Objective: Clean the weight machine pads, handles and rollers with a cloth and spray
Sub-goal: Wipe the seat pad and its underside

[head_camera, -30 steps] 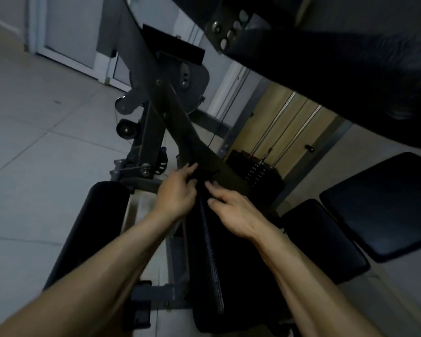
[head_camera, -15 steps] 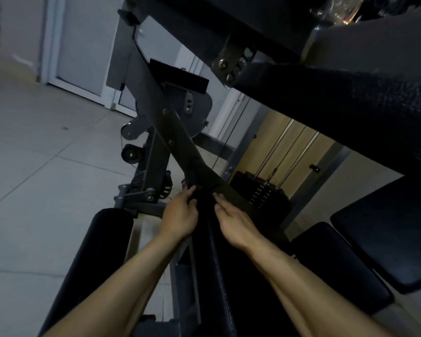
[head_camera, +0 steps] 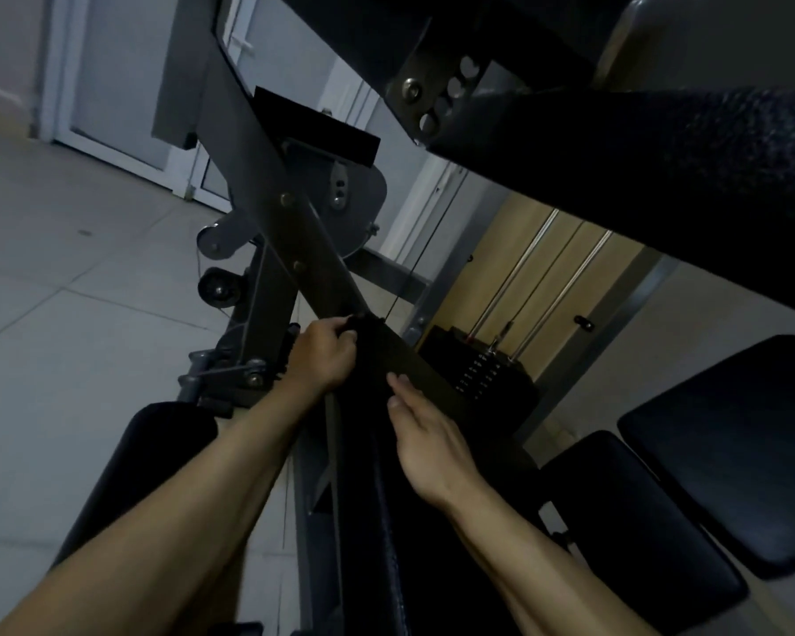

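The weight machine's long black pad runs up the middle of the head view, below the slanted grey frame arm. Over its top end lies something dark that looks like a black cloth, hard to tell from the pad in the dim light. My left hand curls its fingers over the top left edge of that cloth. My right hand lies flat on the pad's right side, fingers stretched out and pointing up. No spray bottle is in view.
A black roller lies at the lower left. Two black seat pads sit at the right. A large textured pad hangs overhead. The weight stack with its guide rods stands behind. Grey tiled floor spreads left.
Both hands have crept a little higher on the pad. My right hand has flattened and drawn back from the left hand. The view has tilted up.
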The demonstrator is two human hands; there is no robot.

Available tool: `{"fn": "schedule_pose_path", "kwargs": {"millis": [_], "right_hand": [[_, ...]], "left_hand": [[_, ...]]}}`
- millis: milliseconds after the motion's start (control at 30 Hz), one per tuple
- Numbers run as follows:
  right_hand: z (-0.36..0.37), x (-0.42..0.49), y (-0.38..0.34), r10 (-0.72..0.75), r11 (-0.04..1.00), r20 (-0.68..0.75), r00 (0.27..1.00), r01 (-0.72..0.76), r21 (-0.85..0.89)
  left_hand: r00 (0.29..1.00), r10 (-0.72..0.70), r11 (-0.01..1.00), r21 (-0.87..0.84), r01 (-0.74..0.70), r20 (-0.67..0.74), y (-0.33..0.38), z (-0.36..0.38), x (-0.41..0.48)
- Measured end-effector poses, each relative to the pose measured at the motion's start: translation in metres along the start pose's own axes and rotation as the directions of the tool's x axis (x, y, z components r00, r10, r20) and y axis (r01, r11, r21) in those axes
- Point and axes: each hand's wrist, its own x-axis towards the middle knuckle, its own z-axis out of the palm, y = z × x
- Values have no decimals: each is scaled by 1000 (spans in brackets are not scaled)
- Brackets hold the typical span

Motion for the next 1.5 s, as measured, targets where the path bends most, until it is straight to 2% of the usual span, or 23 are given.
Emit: {"fn": "schedule_pose_path", "kwargs": {"millis": [67, 100, 200, 267, 400, 533, 633, 700, 767, 900, 1000, 1100, 1233, 1333, 1400, 1500], "right_hand": [[1, 0, 0, 10, 1000, 1, 1000, -10, -4], [1, -1, -1, 12, 1000, -3, 1000, -12, -1], [3, -2, -1, 10, 1000, -2, 1000, -10, 17], [2, -1, 2, 26, 999, -31, 999, -25, 42], [3, -4, 1, 86, 991, -139, 987, -70, 115], [3, -10, 3, 85, 985, -278, 957, -38, 169], [2, -16, 0, 60, 993, -326, 944, -22, 120], [1, -21, -4, 23, 998, -346, 938, -1, 64], [-4, -35, -10, 22, 999, -285, 958, -14, 32], [-13, -103, -4, 3, 1000, -51, 999, -2, 7], [-5, -137, 8, -36, 999, 14, 999, 36, -1], [-2, -131, 9, -15, 999, -1, 1000, 15, 41], [1, -127, 7, -5, 998, -42, 999, 8, 69], [0, -134, 0, 18, 996, -50, 999, -13, 94], [-2, -143, -6, 28, 995, -65, 998, -22, 93], [-8, -166, -3, 41, 998, -168, 985, -31, 57]], "left_hand": [[998, 67, 998, 16, -67, 10, -9, 0, -17], [998, 54, 999, 6, -54, 15, -10, 0, -12], [994, -108, 994, -31, 108, 3, 7, 1, 26], [989, -145, 989, 25, 145, -9, 19, 4, 36], [997, 47, 997, 63, -51, 64, 13, -2, -25], [976, 175, 979, -126, -159, 128, 14, -22, -136], [973, 200, 967, -184, -177, 114, 15, -24, -192], [986, 145, 982, -134, -132, 86, 21, -23, -180], [993, 59, 994, -94, -50, 99, 29, -20, -149], [986, -83, 989, -107, 99, 144, 39, -16, -85], [986, -84, 989, -111, 101, 146, 39, -16, -80], [989, 7, 998, -70, 3, 147, 33, -20, -123], [990, 103, 985, -147, -89, 93, 32, -24, -216], [978, 173, 979, -132, -158, 113, 39, -34, -287], [973, 188, 974, -152, -168, 133, 44, -38, -311], [981, 124, 981, -165, -98, 151, 47, -41, -283]]}}
